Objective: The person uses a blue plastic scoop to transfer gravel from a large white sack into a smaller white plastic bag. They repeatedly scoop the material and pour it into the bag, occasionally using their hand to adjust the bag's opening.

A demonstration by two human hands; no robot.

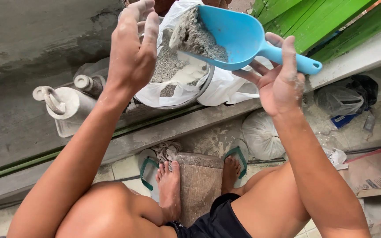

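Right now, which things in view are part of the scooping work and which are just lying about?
In use:
- blue plastic scoop loaded with grey powder, held by the right hand
- round bucket lined with a white plastic bag, grey powder inside
- left hand, open over the bucket

Lying about:
- grey dusty jug with a handle
- tied white sack
- green flip-flops
- wooden board

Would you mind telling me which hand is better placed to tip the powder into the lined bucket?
Right. The right hand holds the blue scoop, loaded with grey powder, above the bucket; the left hand is empty.
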